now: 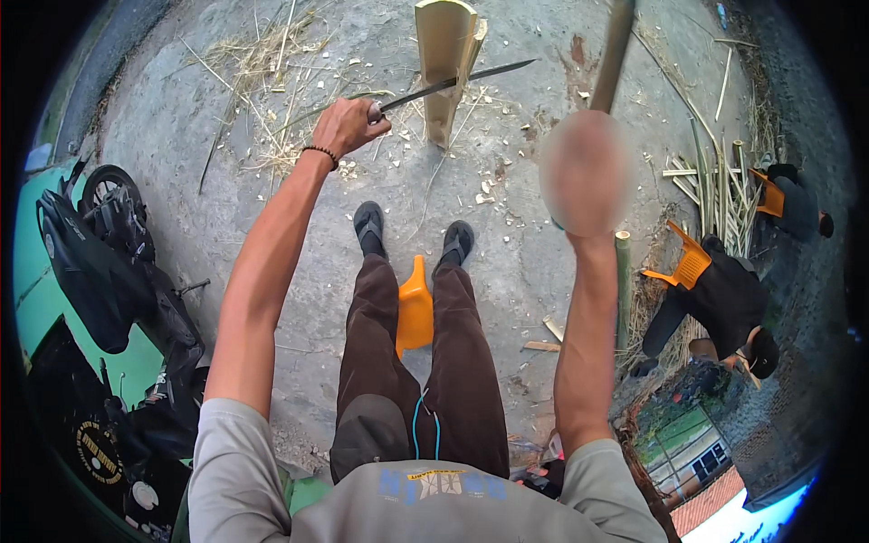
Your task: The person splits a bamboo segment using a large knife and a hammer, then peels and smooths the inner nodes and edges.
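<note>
one long knife [434, 89] in the left hand [348, 127], fingers wrapped round its handle. we see the blade cross the split bamboo [442, 41], which stands on end beyond the feet [369, 226]; the tip juts out on the bamboo's right. the right hand [587, 176] is blurred: we cannot tell how its fingers sit, though a rod [615, 50] extends up from it. we note pale shavings [272, 52] strewn on the concrete ground [534, 281], left of the bamboo, and an orange seat [416, 317] between the legs [466, 362].
</note>
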Motion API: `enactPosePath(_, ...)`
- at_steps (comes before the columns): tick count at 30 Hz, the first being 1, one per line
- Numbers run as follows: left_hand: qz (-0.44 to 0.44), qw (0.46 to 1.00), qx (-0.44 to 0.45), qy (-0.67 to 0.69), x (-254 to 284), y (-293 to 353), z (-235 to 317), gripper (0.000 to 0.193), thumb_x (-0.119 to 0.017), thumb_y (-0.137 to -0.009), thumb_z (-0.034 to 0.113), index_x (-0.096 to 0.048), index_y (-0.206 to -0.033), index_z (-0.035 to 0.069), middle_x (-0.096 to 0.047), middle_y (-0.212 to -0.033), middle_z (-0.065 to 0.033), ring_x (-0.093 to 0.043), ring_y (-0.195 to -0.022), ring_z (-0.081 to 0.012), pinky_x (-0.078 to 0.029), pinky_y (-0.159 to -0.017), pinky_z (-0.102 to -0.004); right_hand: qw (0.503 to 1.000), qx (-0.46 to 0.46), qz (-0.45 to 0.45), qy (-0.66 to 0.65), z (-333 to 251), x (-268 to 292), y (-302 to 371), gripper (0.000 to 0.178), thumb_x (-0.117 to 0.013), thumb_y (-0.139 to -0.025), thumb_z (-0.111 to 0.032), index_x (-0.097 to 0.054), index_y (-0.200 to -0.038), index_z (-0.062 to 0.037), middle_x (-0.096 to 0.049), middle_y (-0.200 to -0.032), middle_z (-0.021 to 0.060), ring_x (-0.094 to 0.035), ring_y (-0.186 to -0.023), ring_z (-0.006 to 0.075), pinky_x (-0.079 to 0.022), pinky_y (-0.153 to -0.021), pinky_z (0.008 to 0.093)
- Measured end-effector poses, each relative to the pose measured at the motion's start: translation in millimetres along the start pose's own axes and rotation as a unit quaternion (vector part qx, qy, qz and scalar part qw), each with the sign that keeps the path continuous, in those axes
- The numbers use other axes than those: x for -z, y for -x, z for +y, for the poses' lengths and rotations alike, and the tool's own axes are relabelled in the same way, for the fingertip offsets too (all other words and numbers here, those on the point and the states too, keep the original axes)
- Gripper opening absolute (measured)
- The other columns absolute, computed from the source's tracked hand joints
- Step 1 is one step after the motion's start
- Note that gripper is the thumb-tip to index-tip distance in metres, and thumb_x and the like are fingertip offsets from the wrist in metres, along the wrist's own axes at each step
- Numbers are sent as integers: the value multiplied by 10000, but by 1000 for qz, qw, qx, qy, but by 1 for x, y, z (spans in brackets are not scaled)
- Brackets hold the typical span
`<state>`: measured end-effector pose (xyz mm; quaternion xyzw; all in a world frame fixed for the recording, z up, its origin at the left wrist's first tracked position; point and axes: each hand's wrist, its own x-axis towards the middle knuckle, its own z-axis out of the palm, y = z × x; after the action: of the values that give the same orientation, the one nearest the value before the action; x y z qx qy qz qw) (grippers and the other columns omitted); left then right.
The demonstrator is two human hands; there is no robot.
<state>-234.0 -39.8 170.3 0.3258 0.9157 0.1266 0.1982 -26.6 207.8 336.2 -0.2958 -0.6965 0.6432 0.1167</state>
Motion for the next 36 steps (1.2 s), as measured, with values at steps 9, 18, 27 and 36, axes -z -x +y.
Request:
enactPosePath(9, -42, 999, 18, 15, -26, -31, 18, 405, -737, -815, 464, -727, -863, 62, -696, -774, -195, -685, -763, -388, -554, -693, -471, 921, -329, -107, 181, 180, -1, -7, 619, -351, -1049, -558, -553, -828, -17, -537, -633, 88, -555, -586, 188, -446, -537, 408)
enactPosePath(18, -8, 1000, 3, 0, -9, -16, -7, 418, -728, -824, 447, -677, -798, 34, -653, -688, -204, -659, -678, -385, -531, -641, -457, 976, 202, 9, -84, -51, -10, -45, 557, -315, -1043, -593, -444, -859, -84, -386, -599, -31, -360, -451, 55, -288, -400, 231)
enactPosePath(27, -47, 999, 4, -1, -6, -13, -8, 395, -740, -810, 429, -697, -830, 36, -660, -717, -228, -670, -714, -412, -536, -667, -479, 989, -6, 3, 149, 73, -22, -48, 638, -306, -1033, -617, -527, -823, -57, -471, -562, 56, -480, -502, 167, -403, -475, 394)
enactPosePath(36, -48, 998, -42, 1, -27, -10, 23, 380, -750, -809, 413, -687, -778, 40, -668, -718, -207, -665, -691, -396, -542, -653, -462, 945, -5, -8, 327, 181, 15, -23, 647, -336, -1040, -597, -513, -814, -17, -469, -564, 51, -476, -476, 155, -415, -481, 378)
